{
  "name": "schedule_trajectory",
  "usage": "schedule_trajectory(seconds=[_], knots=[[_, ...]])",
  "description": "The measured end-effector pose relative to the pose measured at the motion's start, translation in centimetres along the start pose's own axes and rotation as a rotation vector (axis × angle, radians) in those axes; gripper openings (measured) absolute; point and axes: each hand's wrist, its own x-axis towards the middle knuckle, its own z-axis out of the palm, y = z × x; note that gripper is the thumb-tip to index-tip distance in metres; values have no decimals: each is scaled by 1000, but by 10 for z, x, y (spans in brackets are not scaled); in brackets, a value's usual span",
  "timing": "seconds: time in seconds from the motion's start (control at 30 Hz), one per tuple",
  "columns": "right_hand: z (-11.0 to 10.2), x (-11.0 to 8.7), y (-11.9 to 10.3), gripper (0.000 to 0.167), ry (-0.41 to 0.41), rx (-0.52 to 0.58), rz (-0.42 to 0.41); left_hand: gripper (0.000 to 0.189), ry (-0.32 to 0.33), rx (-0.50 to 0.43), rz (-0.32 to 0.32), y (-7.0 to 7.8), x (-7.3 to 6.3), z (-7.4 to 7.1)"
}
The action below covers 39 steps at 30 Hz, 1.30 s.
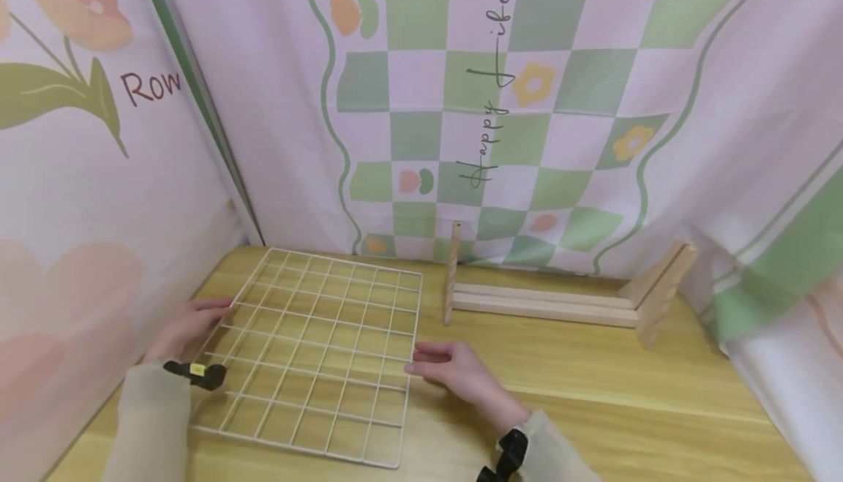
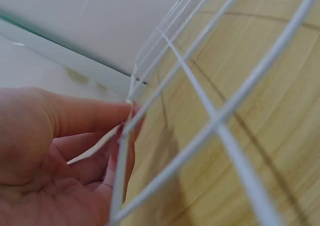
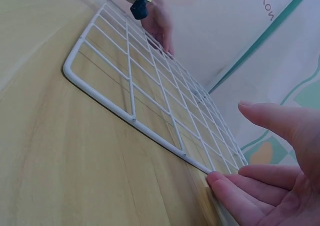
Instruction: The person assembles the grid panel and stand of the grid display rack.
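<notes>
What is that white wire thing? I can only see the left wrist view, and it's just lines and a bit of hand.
Observer: It's a white wire grid panel lying flat on a wooden table. The left hand touches its left edge.
Operator: Where's the other hand?
Observer: The right hand is at the panel's right edge, fingertips against the rim wire, fingers fairly straight.
Operator: Is there anything else on the table?
Observer: Yes, a wooden stand of light slats lies behind the panel, to the right, apart from it.
Operator: What's behind that?
Observer: A pink and green checkered curtain with flowers printed on it.
</notes>
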Motion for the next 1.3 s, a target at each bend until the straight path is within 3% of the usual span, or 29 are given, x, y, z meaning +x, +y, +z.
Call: schedule_trajectory(seconds=[0.5,0.7,0.87,1.1,1.3], knots=[[-8,6,6,63,15,190,57,56,1,48,10,7,-6,-6],[-6,7,6,53,5,192,27,56,16,71,65,5,-2,-3],[1,7,8,43,56,182,-6,54,19,49,101,5,2,2],[4,8,-2,49,134,219,9,48,60,20,132,10,0,4],[3,13,-15,49,213,219,-27,54,53,-56,103,19,-4,0]])
